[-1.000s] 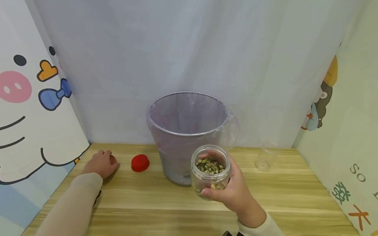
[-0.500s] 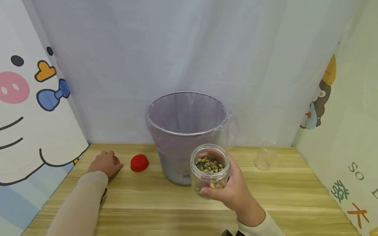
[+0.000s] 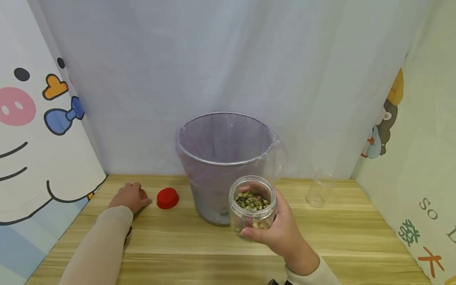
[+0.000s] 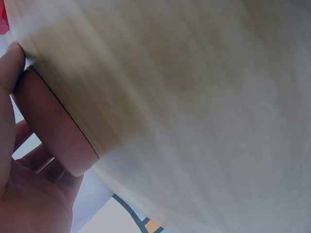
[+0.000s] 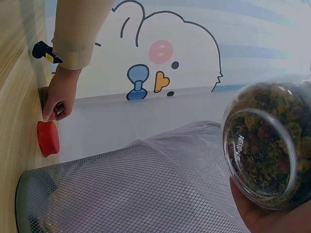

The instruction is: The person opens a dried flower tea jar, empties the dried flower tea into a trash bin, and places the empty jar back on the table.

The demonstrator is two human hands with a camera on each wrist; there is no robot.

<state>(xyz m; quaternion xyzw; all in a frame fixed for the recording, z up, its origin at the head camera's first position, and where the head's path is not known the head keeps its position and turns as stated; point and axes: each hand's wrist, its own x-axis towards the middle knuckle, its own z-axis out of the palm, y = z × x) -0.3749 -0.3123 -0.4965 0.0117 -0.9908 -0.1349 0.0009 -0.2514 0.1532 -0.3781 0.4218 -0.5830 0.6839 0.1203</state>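
Note:
My right hand grips a clear, lidless jar in front of the waste bin, tilted so its mouth faces me. Dried flower buds lie inside it, and the right wrist view shows its bottom. At the left of the table, my left hand curls its fingers and thumb round a smooth reddish-brown piece with a rounded edge. That piece sits at the tabletop and is mostly hidden in the head view; I cannot tell its kind. A red lid lies just right of this hand.
A mesh waste bin, lined with a thin translucent bag, stands at the back middle of the wooden table. A clear plastic cup is at the back right. Curtain and printed walls enclose the table.
My left hand has slid a little to the right along the table, closer to the red lid. The right hand and jar stay nearly still.

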